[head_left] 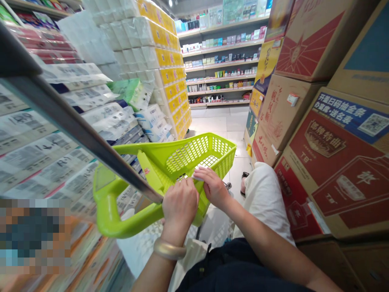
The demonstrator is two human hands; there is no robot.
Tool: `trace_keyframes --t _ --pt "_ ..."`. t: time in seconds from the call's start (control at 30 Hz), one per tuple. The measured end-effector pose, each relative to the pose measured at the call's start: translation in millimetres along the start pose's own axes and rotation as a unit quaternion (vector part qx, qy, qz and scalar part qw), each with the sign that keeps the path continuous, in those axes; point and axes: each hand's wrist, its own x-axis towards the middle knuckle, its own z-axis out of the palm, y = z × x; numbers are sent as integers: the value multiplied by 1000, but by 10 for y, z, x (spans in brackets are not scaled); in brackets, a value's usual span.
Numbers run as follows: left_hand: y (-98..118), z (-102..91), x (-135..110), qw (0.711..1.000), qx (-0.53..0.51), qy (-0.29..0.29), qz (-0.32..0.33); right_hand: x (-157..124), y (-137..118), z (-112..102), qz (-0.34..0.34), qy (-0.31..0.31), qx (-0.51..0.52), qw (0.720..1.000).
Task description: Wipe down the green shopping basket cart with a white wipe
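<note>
Green cart [186, 157], 1, near 2 hands [181, 198] [215, 187]

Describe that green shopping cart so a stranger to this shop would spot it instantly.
In the aisle between wrapped paper packs on the left and cardboard cartons on the right, look low, by the person's left hand and right hand. The lime-green shopping cart there has a lattice basket and thick looped handle, unlike the solid, boxy packs and cartons beside it.

The red carton [349, 170] reads "郎牌特曲" and "T8". Its blue panel [343, 108] reads "开盖扫码抽金条". The brown carton [281, 115] bears "帆风顺".
</note>
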Motion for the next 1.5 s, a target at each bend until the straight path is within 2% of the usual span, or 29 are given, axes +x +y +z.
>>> trace_keyframes --t 0.13,0.2,0.33,0.4,0.53,0.6,0.73,0.8,0.93,1.0,1.2,1.37,1.43,1.5 --pt "-15 4 -43 1000 6 13 0 -16 191 -66 85 57 -55 993" --pt "-16 4 -55 1000 10 18 -1 -39 169 -58 102 69 -65 990" --pt "-18 6 -64 1000 2 23 -1 -64 -41 4 29 15 -25 999" --pt "-21 10 -67 1000 -7 24 -3 -56 -49 6 11 -1 -20 1000" --pt "-24 15 -68 1000 -15 24 -6 -37 105 -22 83 63 -67 992" --pt "-23 17 -63 1000 -13 24 -7 -37 91 -5 101 78 -73 989" --pt "-21 23 -50 1000 -16 21 -11 -34 -96 57 27 20 -26 999" --pt "-23 26 -49 999 -23 22 -11 -26 -100 53 10 8 -14 1000" --pt "-25 33 -53 999 -36 26 -13 -25 59 12 71 70 -36 994" --pt "-25 37 -53 999 -26 27 -13 -39 59 19 81 87 -37 992" --pt "-31 44 -52 1000 -10 29 -4 -49 -106 47 8 13 -10 1000" --pt "-28 40 -54 1000 -12 21 -7 -46 48 23 101 77 -60 990" --pt "-25 39 -49 1000 -8 16 -10 -58 9 47 93 72 -52 992" --pt "-23 40 -44 1000 -3 14 -12 -65 -73 71 52 47 -31 997"
